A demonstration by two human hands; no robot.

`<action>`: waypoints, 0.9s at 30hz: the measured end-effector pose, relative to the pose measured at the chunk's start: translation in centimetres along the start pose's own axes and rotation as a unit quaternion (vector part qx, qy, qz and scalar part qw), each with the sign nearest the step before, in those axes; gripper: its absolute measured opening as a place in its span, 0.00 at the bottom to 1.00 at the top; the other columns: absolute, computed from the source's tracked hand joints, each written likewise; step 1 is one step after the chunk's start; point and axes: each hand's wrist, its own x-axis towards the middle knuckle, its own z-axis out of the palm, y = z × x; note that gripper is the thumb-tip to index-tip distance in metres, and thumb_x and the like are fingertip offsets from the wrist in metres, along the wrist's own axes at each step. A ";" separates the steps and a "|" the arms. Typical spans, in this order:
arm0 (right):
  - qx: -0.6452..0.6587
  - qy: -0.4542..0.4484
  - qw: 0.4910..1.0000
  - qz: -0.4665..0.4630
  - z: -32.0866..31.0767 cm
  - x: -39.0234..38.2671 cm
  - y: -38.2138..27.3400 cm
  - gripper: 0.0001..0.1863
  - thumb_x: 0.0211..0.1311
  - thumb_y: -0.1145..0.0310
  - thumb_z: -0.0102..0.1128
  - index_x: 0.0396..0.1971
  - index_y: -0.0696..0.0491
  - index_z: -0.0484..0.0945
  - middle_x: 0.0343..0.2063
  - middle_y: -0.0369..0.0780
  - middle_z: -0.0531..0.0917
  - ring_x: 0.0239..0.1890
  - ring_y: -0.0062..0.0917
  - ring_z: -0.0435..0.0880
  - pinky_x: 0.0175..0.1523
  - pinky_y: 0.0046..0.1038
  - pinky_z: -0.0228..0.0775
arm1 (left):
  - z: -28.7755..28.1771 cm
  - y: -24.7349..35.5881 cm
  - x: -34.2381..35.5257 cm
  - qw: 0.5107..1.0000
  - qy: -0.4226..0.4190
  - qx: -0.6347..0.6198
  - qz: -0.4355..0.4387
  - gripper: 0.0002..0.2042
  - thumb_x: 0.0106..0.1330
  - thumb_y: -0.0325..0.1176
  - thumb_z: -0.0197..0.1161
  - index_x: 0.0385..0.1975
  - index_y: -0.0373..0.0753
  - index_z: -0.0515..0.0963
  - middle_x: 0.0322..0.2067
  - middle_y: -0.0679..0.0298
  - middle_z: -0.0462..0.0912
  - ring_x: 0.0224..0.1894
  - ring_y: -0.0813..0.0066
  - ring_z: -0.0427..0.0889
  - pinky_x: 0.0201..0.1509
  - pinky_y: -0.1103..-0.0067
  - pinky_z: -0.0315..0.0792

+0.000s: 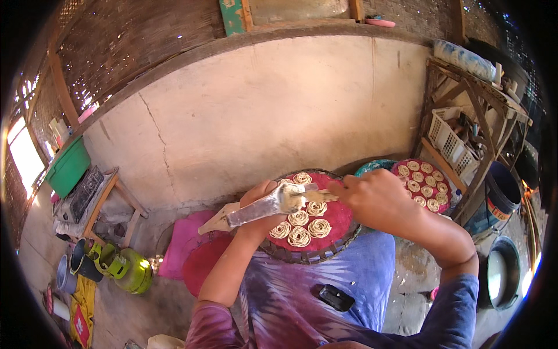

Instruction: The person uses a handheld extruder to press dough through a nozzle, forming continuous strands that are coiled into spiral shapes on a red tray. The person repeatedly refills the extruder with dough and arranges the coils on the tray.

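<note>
My left hand (260,193) is closed around a wooden hand press (256,210) with a metal-sheathed body. Pale dough (290,198) sits at the press's right end. My right hand (375,198) grips a short flat stick (323,196) smeared with dough, its tip against that lump. Below both hands, on my lap, rests a round woven tray (311,257) lined with red cloth (340,220). Several pale coiled dough nests (299,237) lie on the cloth. The fingers of my left hand are partly hidden behind the press.
A second red-lined tray (401,168) of dough nests stands at the right, by a wooden shelf (482,104) with a white basket (447,136). Buckets (503,267) stand at far right. Green gas cylinders (136,273) and a low wooden stool (125,198) are left. A black object (336,298) lies on my lap.
</note>
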 end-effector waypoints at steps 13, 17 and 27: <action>0.355 0.130 0.878 0.293 6.2 -0.9 -2.6 0.16 0.64 0.78 0.54 0.51 0.59 0.78 0.51 0.54 0.80 0.47 0.47 0.83 0.49 0.40 0.78 | -0.6 -0.7 1.3 0.979 0.042 -0.042 -0.196 0.12 0.51 0.38 0.72 0.32 0.39 0.82 0.31 0.59 0.85 0.34 0.56 0.84 0.41 0.67 0.76; 0.499 0.083 0.798 0.327 11.5 1.4 -7.6 0.32 0.60 0.84 0.46 0.67 0.56 0.61 0.59 0.55 0.73 0.57 0.53 0.75 0.59 0.42 0.71 | 1.8 1.2 2.9 0.994 0.053 0.026 -0.093 0.09 0.52 0.34 0.69 0.31 0.40 0.81 0.29 0.58 0.83 0.34 0.57 0.83 0.39 0.66 0.76; 0.563 0.112 0.739 0.351 15.3 -2.3 -6.2 0.20 0.69 0.77 0.47 0.59 0.65 0.70 0.39 0.56 0.82 0.40 0.36 0.85 0.43 0.32 0.74 | 4.7 -0.9 3.9 0.994 0.066 0.071 -0.053 0.06 0.51 0.34 0.68 0.28 0.44 0.81 0.27 0.62 0.83 0.32 0.62 0.82 0.35 0.67 0.76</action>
